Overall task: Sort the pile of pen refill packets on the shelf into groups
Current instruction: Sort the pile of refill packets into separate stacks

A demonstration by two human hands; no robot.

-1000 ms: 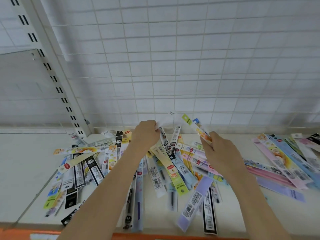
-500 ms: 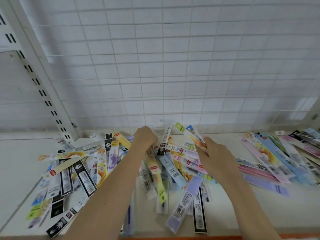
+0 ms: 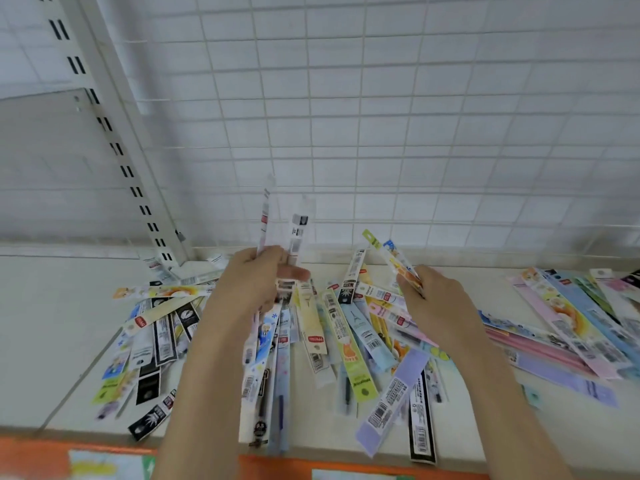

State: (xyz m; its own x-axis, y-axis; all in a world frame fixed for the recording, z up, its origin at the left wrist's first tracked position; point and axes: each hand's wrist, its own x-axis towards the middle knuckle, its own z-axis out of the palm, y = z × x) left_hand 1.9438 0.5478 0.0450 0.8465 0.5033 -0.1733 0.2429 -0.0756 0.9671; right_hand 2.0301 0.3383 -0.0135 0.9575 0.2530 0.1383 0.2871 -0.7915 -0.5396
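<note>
A messy pile of pen refill packets covers the middle of the white shelf. My left hand grips two clear white packets, held upright above the pile. My right hand holds a couple of coloured packets with a green tab, slanting up and left. A smaller heap of black, white and yellow packets lies to the left. A row of pink, blue and purple packets lies to the right.
A white wire grid backs the shelf, with a slotted upright post at the left. An orange strip runs along the shelf's front edge. Some packets overhang that edge.
My left hand has lifted two clear white packets out of the pile and now holds them upright. My right hand keeps the same coloured packets in about the same place.
</note>
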